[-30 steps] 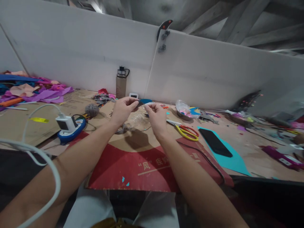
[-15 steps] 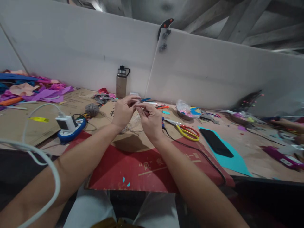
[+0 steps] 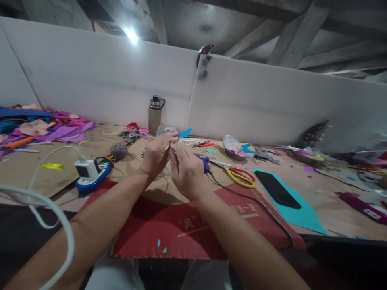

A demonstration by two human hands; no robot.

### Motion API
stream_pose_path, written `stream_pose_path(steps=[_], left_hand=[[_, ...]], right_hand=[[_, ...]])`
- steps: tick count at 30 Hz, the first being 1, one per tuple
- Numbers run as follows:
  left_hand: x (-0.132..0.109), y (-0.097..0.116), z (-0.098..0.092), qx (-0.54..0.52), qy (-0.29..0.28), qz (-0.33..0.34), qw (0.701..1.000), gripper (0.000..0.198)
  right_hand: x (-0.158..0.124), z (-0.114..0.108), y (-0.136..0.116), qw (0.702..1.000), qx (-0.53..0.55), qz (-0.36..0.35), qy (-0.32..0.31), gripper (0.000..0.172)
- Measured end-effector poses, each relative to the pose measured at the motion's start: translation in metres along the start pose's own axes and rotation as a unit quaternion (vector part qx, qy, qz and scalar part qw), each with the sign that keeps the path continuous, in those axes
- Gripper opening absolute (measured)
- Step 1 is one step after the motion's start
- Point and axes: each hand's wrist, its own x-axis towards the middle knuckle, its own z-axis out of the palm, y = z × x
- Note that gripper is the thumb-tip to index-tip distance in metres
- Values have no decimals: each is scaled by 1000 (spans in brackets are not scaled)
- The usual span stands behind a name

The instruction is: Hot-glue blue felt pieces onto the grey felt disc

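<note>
My left hand [image 3: 159,153] and my right hand [image 3: 187,171] meet above the cardboard, fingertips pinched together. A small flat blue piece [image 3: 186,132], paper or felt, juts out just beyond the fingers of my left hand, which appear to grip it. What my right fingers pinch is hidden behind them. Under and behind the hands lies some thin pale string [image 3: 165,173]. To the right of my right hand are a blue-handled tool [image 3: 205,163] with a black cord and scissors [image 3: 242,177] with red and yellow handles.
Brown and red cardboard [image 3: 145,237] covers the table before me. On the left are a blue power strip [image 3: 93,179] with a white charger, a grey yarn ball [image 3: 118,150] and colourful scraps [image 3: 60,131]. A bottle [image 3: 155,117] stands behind; a black phone [image 3: 276,187] lies right.
The view has tilted up, so everything sits lower. My hands have turned slightly against each other, and more of the blue piece shows. The co-worker's hand at the far right has left the view.
</note>
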Motion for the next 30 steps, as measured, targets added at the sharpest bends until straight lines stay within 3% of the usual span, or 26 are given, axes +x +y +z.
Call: stream_pose_path(steps=[3, 7, 11, 22, 30], left_hand=[[2, 4, 1, -10, 36, -5, 999, 17], [3, 8, 4, -40, 73, -77, 994, 14], [5, 7, 6, -126, 71, -157, 977, 22], [11, 11, 6, -187, 60, -256, 946, 18], [14, 14, 6, -323, 68, -354, 875, 19]], right_hand=[[-2, -1, 0, 1000, -19, -21, -4, 27], [-4, -1, 4, 999, -29, -25, -14, 26], [-6, -1, 8, 999, -25, -20, -10, 28], [-5, -3, 14, 999, 21, -5, 31, 28], [-1, -7, 19, 997, 50, 23, 49, 24]])
